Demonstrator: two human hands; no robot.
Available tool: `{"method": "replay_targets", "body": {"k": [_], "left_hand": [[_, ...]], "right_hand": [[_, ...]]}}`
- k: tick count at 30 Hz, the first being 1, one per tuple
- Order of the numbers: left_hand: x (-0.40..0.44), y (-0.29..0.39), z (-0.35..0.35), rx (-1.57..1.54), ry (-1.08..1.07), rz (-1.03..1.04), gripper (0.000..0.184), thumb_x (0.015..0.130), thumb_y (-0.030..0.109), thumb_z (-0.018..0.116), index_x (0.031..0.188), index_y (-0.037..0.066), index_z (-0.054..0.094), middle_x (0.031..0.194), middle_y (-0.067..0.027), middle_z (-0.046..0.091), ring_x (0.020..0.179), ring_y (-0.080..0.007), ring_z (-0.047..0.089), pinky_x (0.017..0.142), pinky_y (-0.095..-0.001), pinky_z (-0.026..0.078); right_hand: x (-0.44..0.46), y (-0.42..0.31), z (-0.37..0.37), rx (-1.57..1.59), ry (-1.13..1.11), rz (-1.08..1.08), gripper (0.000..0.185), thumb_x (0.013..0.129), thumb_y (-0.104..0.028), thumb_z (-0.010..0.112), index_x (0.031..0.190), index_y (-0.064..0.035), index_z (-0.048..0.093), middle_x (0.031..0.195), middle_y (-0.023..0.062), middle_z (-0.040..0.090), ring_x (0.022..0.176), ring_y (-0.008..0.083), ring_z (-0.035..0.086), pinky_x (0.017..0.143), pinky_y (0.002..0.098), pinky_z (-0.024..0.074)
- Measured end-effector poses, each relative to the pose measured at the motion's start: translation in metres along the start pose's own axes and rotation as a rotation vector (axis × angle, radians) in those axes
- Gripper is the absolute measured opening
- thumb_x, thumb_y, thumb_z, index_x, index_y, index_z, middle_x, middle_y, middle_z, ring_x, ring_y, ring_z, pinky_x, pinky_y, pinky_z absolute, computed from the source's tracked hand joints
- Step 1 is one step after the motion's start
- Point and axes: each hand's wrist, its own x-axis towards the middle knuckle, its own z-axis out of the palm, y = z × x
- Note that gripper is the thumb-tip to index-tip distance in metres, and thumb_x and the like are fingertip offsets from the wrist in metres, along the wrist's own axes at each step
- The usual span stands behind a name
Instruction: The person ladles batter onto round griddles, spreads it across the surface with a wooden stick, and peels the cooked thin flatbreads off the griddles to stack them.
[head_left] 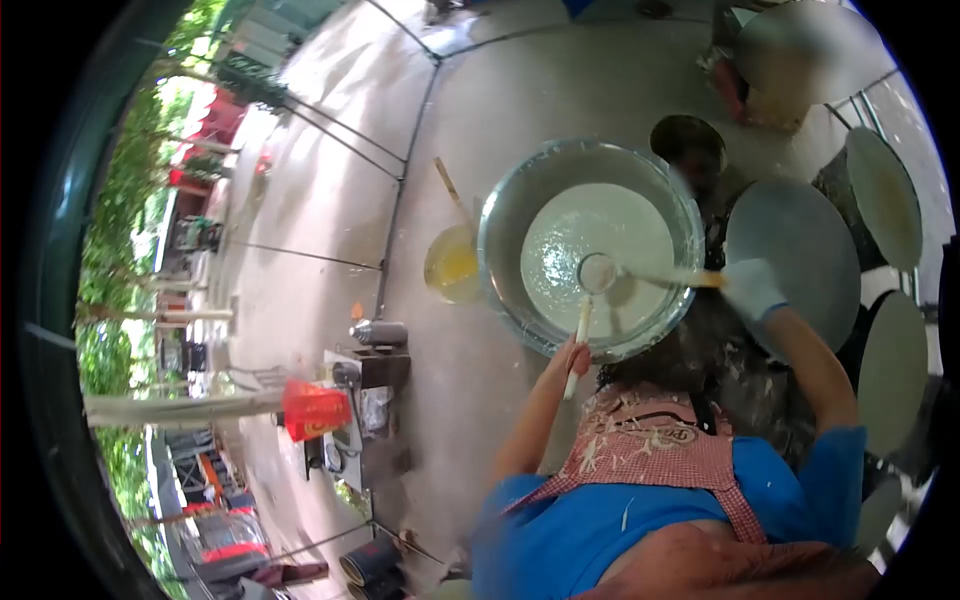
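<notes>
A large metal basin [497, 270] holds a pool of white batter [560, 235]. My left hand [574, 358], bare, is closed round the pale handle of a ladle [584, 318] at the basin's near rim. The ladle's round bowl [598, 272] is over the batter and has some white liquid in it. My right hand [752, 288], in a white glove, grips a wooden-handled tool [705, 279] across the basin's right rim. Its pale end points toward the ladle bowl, blurred, so its exact shape does not show.
A bowl of yellow liquid [452, 268] with a wooden-handled tool [447, 180] stands left of the basin. Right of my gloved hand lies a large round griddle [800, 235]; more round plates [885, 200] are beyond it. A steel canister [380, 333] and a red bag [316, 409] are at left.
</notes>
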Motion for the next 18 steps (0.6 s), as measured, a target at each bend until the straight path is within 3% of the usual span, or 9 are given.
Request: {"method": "replay_targets", "body": {"k": [1,3,5,7,9,11,15,17,18], "left_hand": [[0.01,0.009,-0.014,0.062,0.046,-0.028,0.038,0.087,0.016,0.057,0.118,0.015,0.036,0.065,-0.0008,0.043,0.044,-0.0087,0.035,0.033,-0.0202,0.031],[0.026,0.024,-0.031,0.22,0.139,-0.046,0.033,0.087,0.016,0.057,0.114,0.014,0.038,0.063,-0.0003,0.041,0.043,-0.0086,0.035,0.033,-0.0203,0.031],[0.037,0.034,-0.046,0.405,0.234,-0.02,0.028,0.087,0.016,0.056,0.109,0.013,0.039,0.061,0.0002,0.039,0.042,-0.0085,0.034,0.033,-0.0205,0.03],[0.047,0.033,-0.059,0.572,0.304,-0.007,0.023,0.087,0.016,0.056,0.104,0.012,0.041,0.059,0.0007,0.038,0.041,-0.0084,0.033,0.032,-0.0206,0.029],[0.055,0.032,-0.065,0.672,0.349,0.001,0.019,0.087,0.017,0.055,0.099,0.011,0.042,0.056,0.0012,0.036,0.04,-0.0083,0.033,0.032,-0.0208,0.029],[0.06,0.031,-0.067,0.656,0.371,-0.025,0.015,0.087,0.017,0.054,0.094,0.01,0.044,0.054,0.0017,0.034,0.039,-0.0082,0.032,0.032,-0.0209,0.028],[0.063,0.038,-0.054,0.082,0.231,-0.33,0.021,0.088,0.02,0.055,0.078,0.011,0.039,0.053,0.0027,0.032,0.037,-0.007,0.031,0.03,-0.021,0.026],[0.055,0.047,-0.036,-0.352,0.122,-0.582,0.031,0.089,0.027,0.056,0.071,0.013,0.035,0.051,0.003,0.033,0.036,-0.0051,0.03,0.029,-0.0203,0.024],[0.032,0.055,-0.013,-0.46,0.066,-0.642,0.034,0.089,0.029,0.057,0.068,0.014,0.034,0.051,0.0033,0.032,0.036,-0.0046,0.029,0.029,-0.0198,0.023]], "right_hand": [[0.002,-0.031,0.032,0.025,0.091,-0.166,0.021,0.074,-0.027,0.057,0.074,-0.0079,0.067,0.071,0.0146,0.064,0.067,0.0326,0.063,0.062,0.0457,0.0478],[-0.014,-0.077,-0.022,-0.019,-0.067,-0.202,0.023,0.075,-0.027,0.057,0.078,-0.0068,0.068,0.076,0.0143,0.067,0.072,0.0328,0.065,0.066,0.0425,0.0503],[-0.026,-0.083,-0.064,0.118,-0.1,-0.019,0.029,0.075,-0.034,0.06,0.078,-0.0061,0.067,0.075,0.0157,0.066,0.073,0.0329,0.064,0.068,0.043,0.0498],[-0.036,-0.084,-0.003,0.171,-0.106,0.136,0.036,0.074,-0.041,0.062,0.078,-0.0057,0.066,0.075,0.0162,0.065,0.073,0.0335,0.063,0.068,0.0438,0.0491],[-0.046,-0.111,0.014,0.153,-0.123,0.066,0.038,0.074,-0.043,0.063,0.079,-0.0055,0.065,0.075,0.0159,0.065,0.074,0.0334,0.063,0.069,0.0434,0.0491],[-0.05,-0.113,0.007,0.229,-0.13,0.176,0.039,0.074,-0.044,0.063,0.079,-0.0058,0.064,0.077,0.0162,0.065,0.076,0.0331,0.063,0.07,0.0436,0.0489],[-0.086,-0.117,0.078,0.251,-0.123,0.286,0.042,0.077,-0.048,0.062,0.085,-0.0067,0.064,0.082,0.0177,0.065,0.079,0.0352,0.063,0.073,0.0449,0.0485],[-0.11,-0.134,0.076,0.336,-0.168,0.372,0.042,0.078,-0.048,0.061,0.087,-0.0069,0.065,0.082,0.0182,0.065,0.08,0.0364,0.063,0.075,0.0455,0.0481],[-0.129,-0.136,0.081,0.351,-0.03,0.352,0.041,0.078,-0.047,0.062,0.086,-0.0068,0.064,0.079,0.018,0.064,0.078,0.036,0.063,0.073,0.0455,0.0483]]}}
